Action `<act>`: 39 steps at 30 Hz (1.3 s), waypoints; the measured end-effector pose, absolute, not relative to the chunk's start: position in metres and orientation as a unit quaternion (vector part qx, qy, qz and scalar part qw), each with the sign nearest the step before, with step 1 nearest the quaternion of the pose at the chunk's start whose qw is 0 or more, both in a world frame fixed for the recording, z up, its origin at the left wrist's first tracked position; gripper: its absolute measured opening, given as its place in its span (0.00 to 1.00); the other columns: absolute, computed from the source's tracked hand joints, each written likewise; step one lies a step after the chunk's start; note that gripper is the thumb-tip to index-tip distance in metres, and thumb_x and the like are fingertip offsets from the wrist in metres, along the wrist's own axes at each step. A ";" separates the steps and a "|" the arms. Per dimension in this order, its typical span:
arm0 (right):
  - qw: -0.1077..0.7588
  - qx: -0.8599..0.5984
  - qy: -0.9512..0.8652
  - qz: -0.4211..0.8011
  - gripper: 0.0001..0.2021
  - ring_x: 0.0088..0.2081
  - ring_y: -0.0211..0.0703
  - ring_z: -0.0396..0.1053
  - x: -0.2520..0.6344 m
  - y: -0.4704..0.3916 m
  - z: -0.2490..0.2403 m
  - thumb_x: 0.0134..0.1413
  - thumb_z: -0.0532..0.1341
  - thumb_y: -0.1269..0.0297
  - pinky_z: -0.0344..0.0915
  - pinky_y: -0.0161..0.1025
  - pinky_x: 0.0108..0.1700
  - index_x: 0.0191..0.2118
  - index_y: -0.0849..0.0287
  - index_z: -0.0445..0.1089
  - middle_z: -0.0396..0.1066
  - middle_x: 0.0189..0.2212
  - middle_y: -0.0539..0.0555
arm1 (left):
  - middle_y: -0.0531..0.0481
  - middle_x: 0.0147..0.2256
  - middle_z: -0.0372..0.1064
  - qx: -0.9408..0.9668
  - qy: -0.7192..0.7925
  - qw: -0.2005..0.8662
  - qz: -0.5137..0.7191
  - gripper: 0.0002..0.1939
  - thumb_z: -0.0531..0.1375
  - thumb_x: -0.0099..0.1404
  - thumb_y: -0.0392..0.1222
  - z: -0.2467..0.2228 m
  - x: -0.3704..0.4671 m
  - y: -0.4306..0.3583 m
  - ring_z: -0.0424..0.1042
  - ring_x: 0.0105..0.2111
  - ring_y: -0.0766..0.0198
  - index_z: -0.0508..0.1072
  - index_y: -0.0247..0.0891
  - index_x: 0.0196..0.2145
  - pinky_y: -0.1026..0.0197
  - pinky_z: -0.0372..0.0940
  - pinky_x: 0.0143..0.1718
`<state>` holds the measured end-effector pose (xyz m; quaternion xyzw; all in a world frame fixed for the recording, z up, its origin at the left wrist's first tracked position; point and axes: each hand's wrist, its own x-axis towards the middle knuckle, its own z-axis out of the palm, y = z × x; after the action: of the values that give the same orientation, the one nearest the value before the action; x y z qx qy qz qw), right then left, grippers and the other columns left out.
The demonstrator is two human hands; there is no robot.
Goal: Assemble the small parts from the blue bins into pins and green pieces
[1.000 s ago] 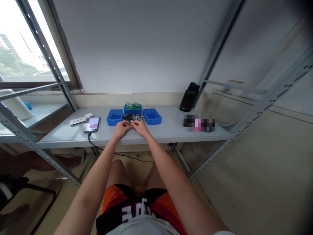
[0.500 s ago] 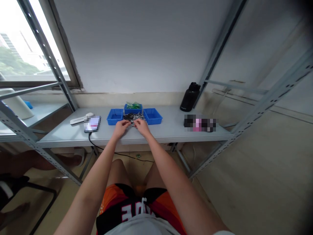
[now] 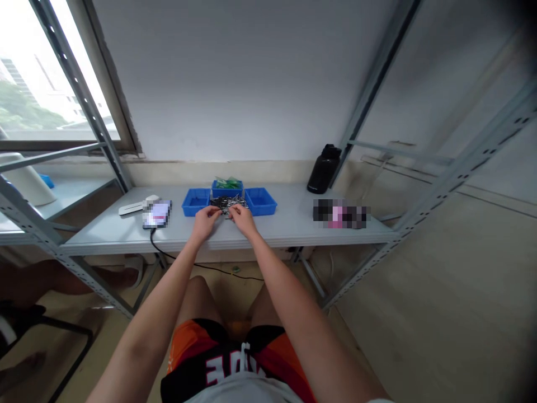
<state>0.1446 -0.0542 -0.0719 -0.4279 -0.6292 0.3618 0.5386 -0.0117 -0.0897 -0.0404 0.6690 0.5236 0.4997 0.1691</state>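
A heap of small dark and silvery metal pieces (image 3: 229,202) lies on the grey table between the blue trays; the pieces are too small to name. At its front left edge is my left hand (image 3: 205,220), thumb and fingers pinched together. My right hand (image 3: 242,217) is closed the same way at the front right of the heap, a short gap from the left. Whatever the fingertips hold is too small to make out. Behind the heap, a blue tray (image 3: 227,192) contains green and white packets (image 3: 227,182).
Blue trays flank the heap, one on the left (image 3: 196,210) and one on the right (image 3: 260,208). Farther left lie a phone (image 3: 156,215) with a cable and a white device (image 3: 132,209). At right stand a black bottle (image 3: 324,169) and a blurred-out item (image 3: 339,214).
The view has shifted slightly. Both hands stay pinched over the front of the heap, with hardly any movement between them.
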 end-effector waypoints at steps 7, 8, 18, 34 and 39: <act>0.562 -0.476 -0.588 0.333 0.10 0.27 0.37 0.69 0.146 -0.049 -0.071 0.58 0.54 0.57 0.65 0.34 0.33 0.35 0.56 0.68 0.72 0.25 0.49 | 0.37 0.43 0.72 0.655 0.608 -0.091 0.440 0.17 0.59 0.62 0.44 -0.004 -0.029 -0.079 0.68 0.47 0.47 0.74 0.35 0.46 0.50 0.59 0.51; 0.568 -0.482 -0.582 0.327 0.10 0.28 0.38 0.70 0.147 -0.049 -0.071 0.59 0.54 0.57 0.66 0.35 0.35 0.36 0.56 0.68 0.73 0.26 0.49 | 0.35 0.44 0.71 0.672 0.605 -0.100 0.415 0.17 0.59 0.62 0.44 -0.005 -0.026 -0.079 0.67 0.47 0.46 0.73 0.35 0.47 0.50 0.59 0.51; 0.566 -0.510 -0.579 0.289 0.11 0.36 0.43 0.73 0.148 -0.044 -0.073 0.60 0.52 0.58 0.67 0.38 0.42 0.38 0.56 0.69 0.75 0.29 0.52 | 0.39 0.36 0.73 0.761 0.554 0.069 0.330 0.06 0.59 0.59 0.37 -0.052 0.015 -0.079 0.71 0.41 0.51 0.76 0.37 0.32 0.56 0.62 0.46; 0.495 -0.451 -0.684 0.290 0.07 0.36 0.42 0.73 0.145 -0.053 -0.073 0.57 0.56 0.67 0.67 0.40 0.44 0.37 0.57 0.72 0.76 0.33 0.53 | 0.44 0.33 0.76 0.716 0.516 0.185 0.434 0.12 0.55 0.62 0.43 -0.057 0.000 -0.068 0.71 0.34 0.59 0.76 0.35 0.34 0.60 0.63 0.39; 0.520 -0.449 -0.652 0.322 0.08 0.36 0.41 0.74 0.146 -0.054 -0.070 0.56 0.56 0.68 0.67 0.40 0.44 0.38 0.58 0.72 0.76 0.32 0.54 | 0.43 0.34 0.76 0.701 0.511 0.212 0.450 0.15 0.55 0.61 0.45 -0.056 -0.001 -0.066 0.72 0.34 0.58 0.77 0.35 0.36 0.60 0.64 0.37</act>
<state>0.1460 -0.0539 -0.0702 -0.4488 -0.6519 0.3216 0.5198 -0.0007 -0.0663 -0.0564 0.7012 0.5109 0.4498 0.2120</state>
